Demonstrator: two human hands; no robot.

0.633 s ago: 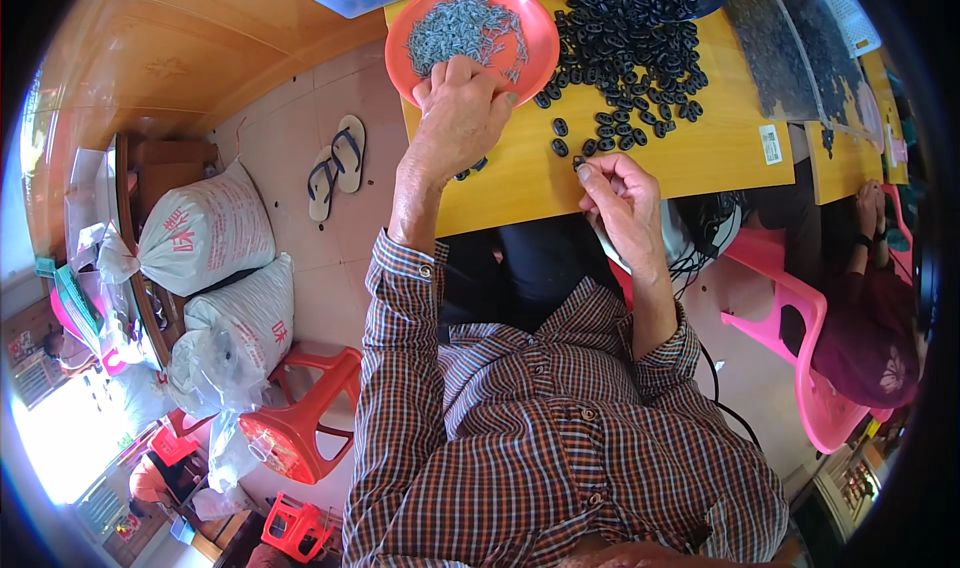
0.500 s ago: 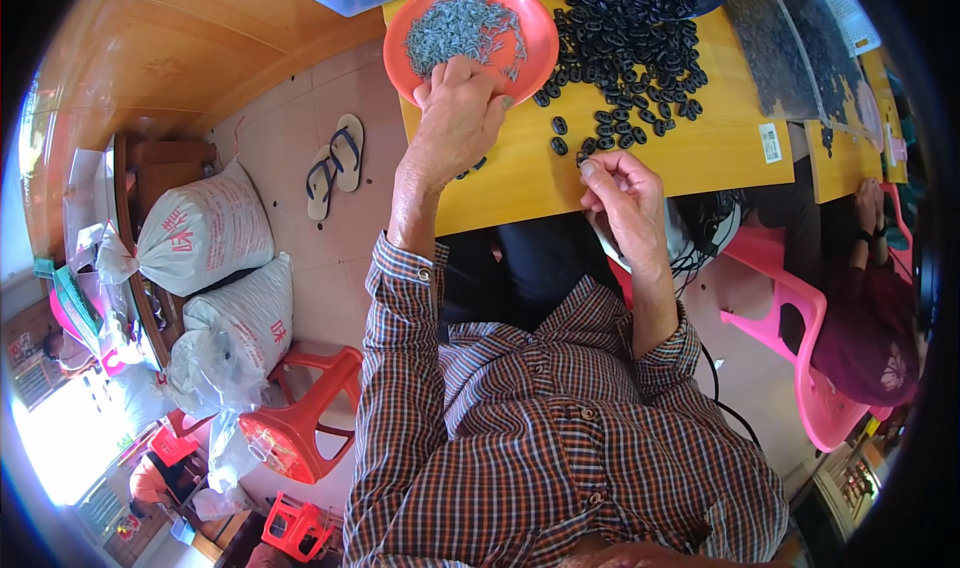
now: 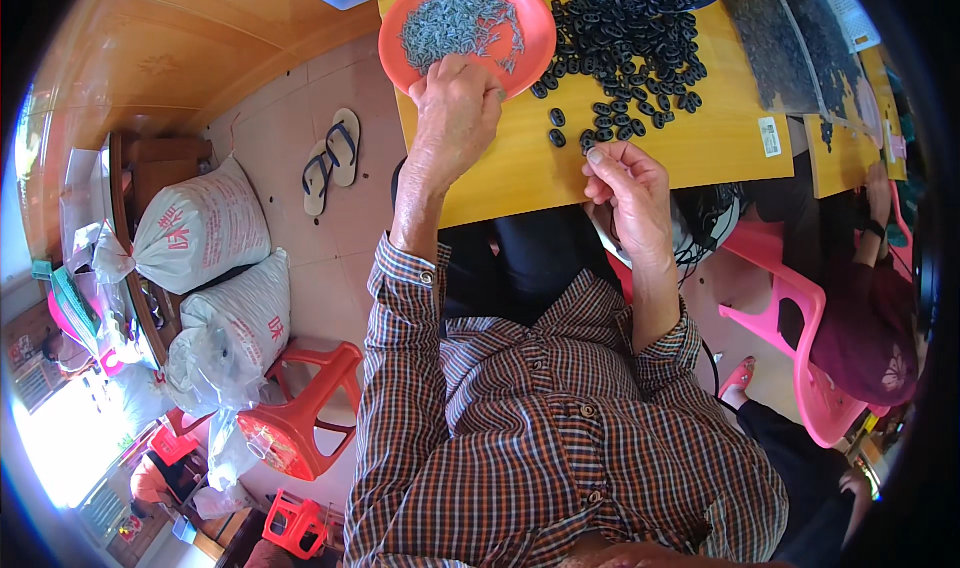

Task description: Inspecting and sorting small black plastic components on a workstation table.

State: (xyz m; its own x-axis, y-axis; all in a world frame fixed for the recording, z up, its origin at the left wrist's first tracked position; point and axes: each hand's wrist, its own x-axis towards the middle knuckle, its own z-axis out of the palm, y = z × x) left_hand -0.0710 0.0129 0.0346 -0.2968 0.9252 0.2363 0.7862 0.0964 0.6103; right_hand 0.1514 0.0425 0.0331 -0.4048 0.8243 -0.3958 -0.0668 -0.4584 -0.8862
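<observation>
My left hand [image 3: 455, 116] reaches over the near rim of a round orange-red plate [image 3: 540, 43]. Its fingers are curled together, and their tips are hidden behind the knuckles. On the plate lies a heap of small grey screws [image 3: 455, 26]. Past the table's front edge, my right hand [image 3: 635, 190] pinches thumb against fingers. A small black oval piece [image 3: 588, 151] shows at these fingertips. Just beyond are loose black oval pieces with two holes [image 3: 604, 122], which trail from a large dark pile [image 3: 630, 28].
The yellow table [image 3: 500, 173] also bears clear bags of black parts [image 3: 770, 43] at the right. A pink chair [image 3: 800, 318] with a seated person stands on the right. On the left are full white sacks [image 3: 205, 223], a red stool [image 3: 315, 408] and sandals [image 3: 330, 163].
My right hand has shifted slightly right, still pinching. The left hand stays at the plate, its fingers curled. Another person's leg and pink shoe have come into view at lower right.
</observation>
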